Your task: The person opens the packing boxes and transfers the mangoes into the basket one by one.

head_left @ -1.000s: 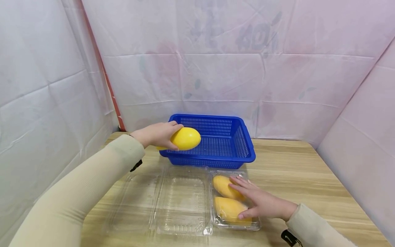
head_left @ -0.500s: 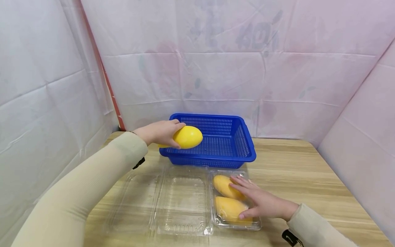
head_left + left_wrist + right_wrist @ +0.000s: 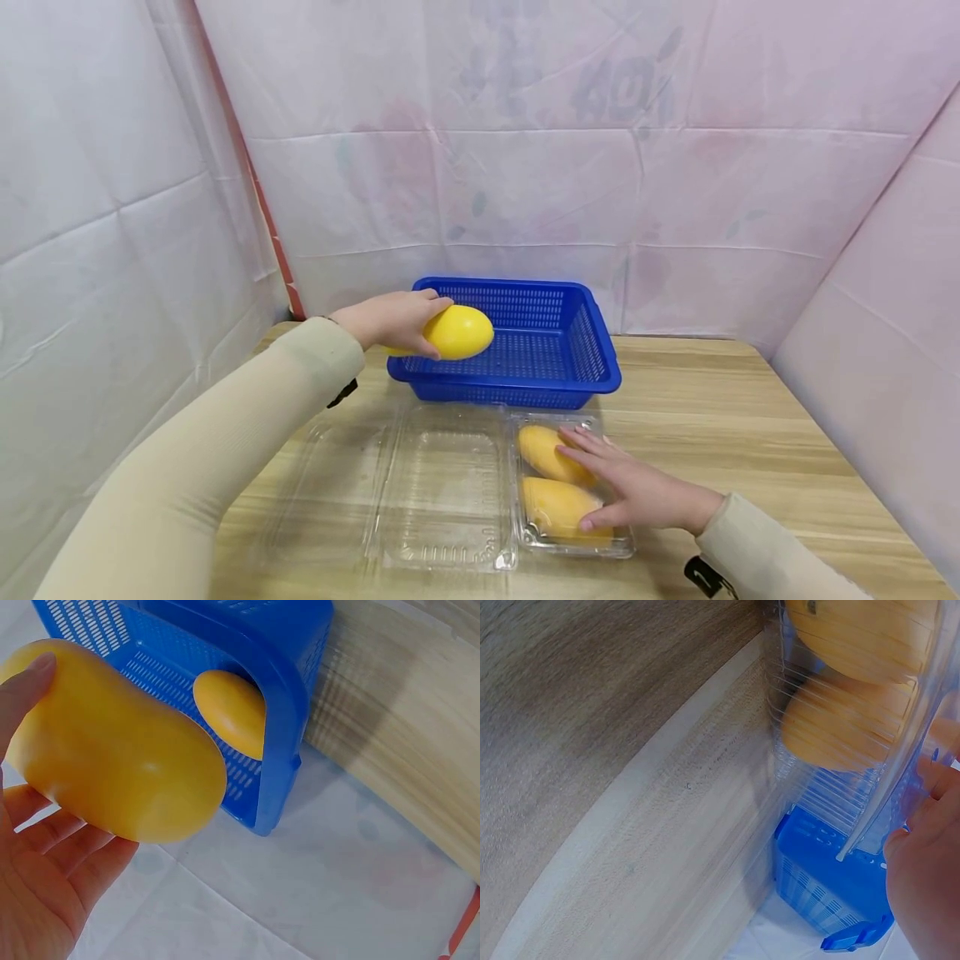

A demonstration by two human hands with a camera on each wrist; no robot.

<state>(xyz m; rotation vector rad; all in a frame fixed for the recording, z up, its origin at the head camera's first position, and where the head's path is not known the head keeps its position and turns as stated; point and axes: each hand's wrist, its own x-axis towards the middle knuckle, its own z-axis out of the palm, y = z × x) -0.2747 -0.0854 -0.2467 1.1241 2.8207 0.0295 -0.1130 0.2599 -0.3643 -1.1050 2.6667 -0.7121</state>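
Note:
A smooth yellow mango (image 3: 459, 333) is in my left hand (image 3: 390, 321), gripped over the left side of the blue basket (image 3: 502, 385). The left wrist view shows the thumb across the top of this mango and the other fingers beneath. A second mango (image 3: 232, 712) lies in the basket, hidden behind the hand in the head view. My right hand (image 3: 633, 483) rests with fingers spread on the clear plastic box (image 3: 540, 546). Through its lid show an upper mango (image 3: 543, 450) and a lower mango (image 3: 555, 504).
Left of the filled box lies an opened clear clamshell box, its base (image 3: 450, 492) in the middle and its lid (image 3: 330, 492) farther left. All stand on a wood-grain table (image 3: 720, 400). White cloth walls (image 3: 525, 192) enclose the back and both sides.
My left hand has shifted slightly right and a little up with the mango, mostly in the first half second. The right hand stays in place on the box.

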